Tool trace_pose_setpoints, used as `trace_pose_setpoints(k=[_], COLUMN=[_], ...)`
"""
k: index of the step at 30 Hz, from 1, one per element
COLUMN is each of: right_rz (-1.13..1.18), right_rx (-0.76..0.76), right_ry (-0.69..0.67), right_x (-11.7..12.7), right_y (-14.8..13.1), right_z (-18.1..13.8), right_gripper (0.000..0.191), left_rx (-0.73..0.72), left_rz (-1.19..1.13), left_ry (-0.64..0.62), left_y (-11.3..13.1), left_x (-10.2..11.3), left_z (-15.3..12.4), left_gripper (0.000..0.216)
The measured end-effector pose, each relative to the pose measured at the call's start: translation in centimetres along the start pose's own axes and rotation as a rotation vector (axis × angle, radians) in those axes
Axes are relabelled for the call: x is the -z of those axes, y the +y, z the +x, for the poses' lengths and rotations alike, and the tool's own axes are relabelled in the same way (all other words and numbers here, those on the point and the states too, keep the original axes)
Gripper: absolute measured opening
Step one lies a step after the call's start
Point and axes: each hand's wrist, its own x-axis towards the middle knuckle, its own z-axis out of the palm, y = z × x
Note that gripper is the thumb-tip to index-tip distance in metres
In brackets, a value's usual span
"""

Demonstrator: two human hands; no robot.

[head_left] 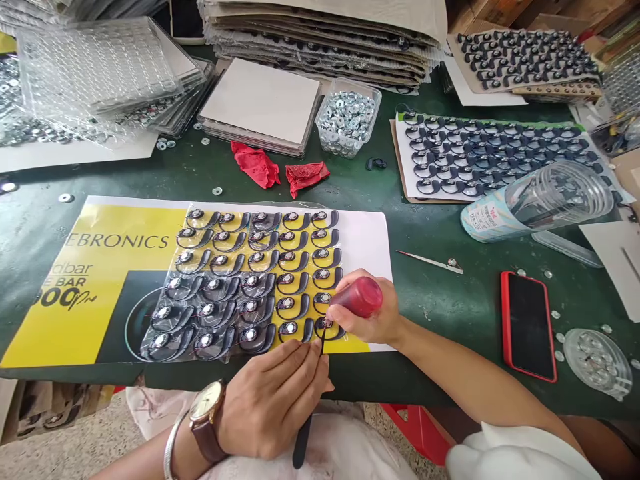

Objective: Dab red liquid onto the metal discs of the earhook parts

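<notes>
Red squeeze bottle [361,297] is what you notice first: the right hand [383,327] has its fingers wrapped snugly around it, narrow end tipped down at a curved black piece [337,333]. Left hand [270,400] sits just below and left of that, pinching some dark tweezers [303,440] aimed at the same piece. Can't tell if the tips have hold of anything, the fingers are kinda in the way. That piece is right under the bottle, at the end of the nearest row, and the other black pieces [293,283] line up beyond and left of the grip on a yellow printed sheet [115,227].

Bench is pretty crowded tbh. Out past the grip you've got two crumpled red scraps [255,165], then a clear tub [345,150] of metal rings, then a tall stack [325,33] of sheets. Right of the grip there's a slim silver tool [431,262] and a red-cased phone [529,327] by the forearm. Farther off that way, a clear tumbler [540,200] blocks the near corner of a board [407,170] full of similar pieces.
</notes>
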Motion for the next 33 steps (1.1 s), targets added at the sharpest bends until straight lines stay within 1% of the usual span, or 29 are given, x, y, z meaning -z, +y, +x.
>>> trace_pose_setpoints(k=[4, 8, 20, 27, 33], right_rz=[0.077, 0.066, -0.052, -0.072, -0.010], right_rx=[-0.064, -0.097, -0.070, -0.081, -0.095], right_ry=[0.041, 0.054, 0.025, -0.018, 0.017], right_x=[0.0, 0.2, 0.3, 1.0, 0.9], right_y=[0.2, 0.5, -0.5, -0.4, 0.0], right_z=[-0.2, -0.3, 0.4, 0.5, 0.0], right_gripper=[0.022, 0.022, 0.019, 0.018, 0.019], left_rx=[-0.002, 0.004, 0.020, 0.120, 0.167], left_rz=[-0.021, -0.032, -0.054, -0.185, -0.219], left_ry=[-0.006, -0.003, -0.011, 0.024, 0.031], left_y=[-0.1, -0.2, -0.3, -0.8, -1.2], left_x=[0.0, 0.1, 0.2, 0.2, 0.3], left_z=[0.1, 0.2, 0.3, 0.4, 0.4], left_gripper=[0.022, 0.021, 0.022, 0.020, 0.020])
